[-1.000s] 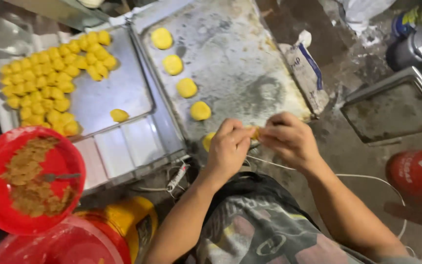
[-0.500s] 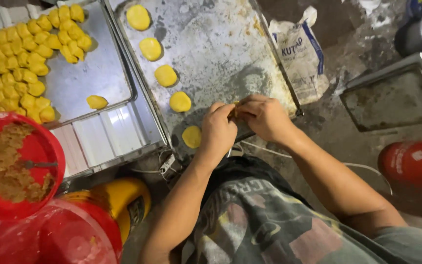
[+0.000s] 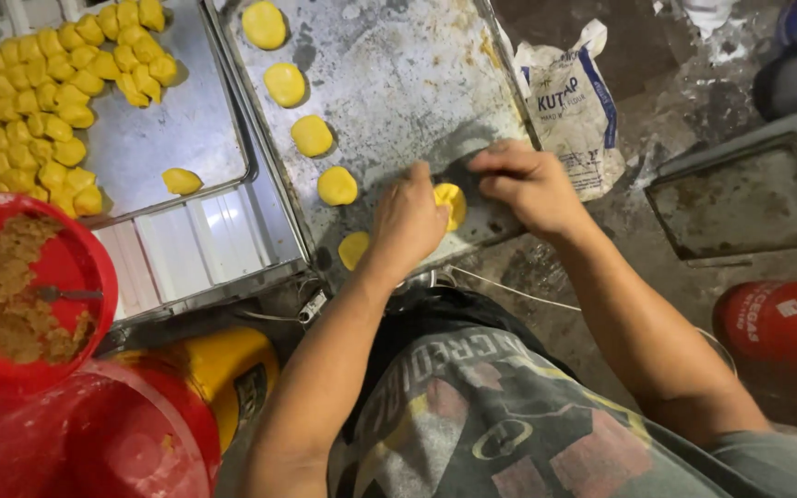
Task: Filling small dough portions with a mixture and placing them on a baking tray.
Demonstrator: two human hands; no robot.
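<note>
We have a yellow dough disc (image 3: 451,203) pinched between both hands low on the floured tray (image 3: 398,74). Our left hand (image 3: 408,221) sits at its 9 o'clock, fingers curled shut on its edge; our right hand (image 3: 528,184) at 3 o'clock, fingertips closed on the far rim. We judge it soft, light, easily torn: best held by the rim, gently
</note>
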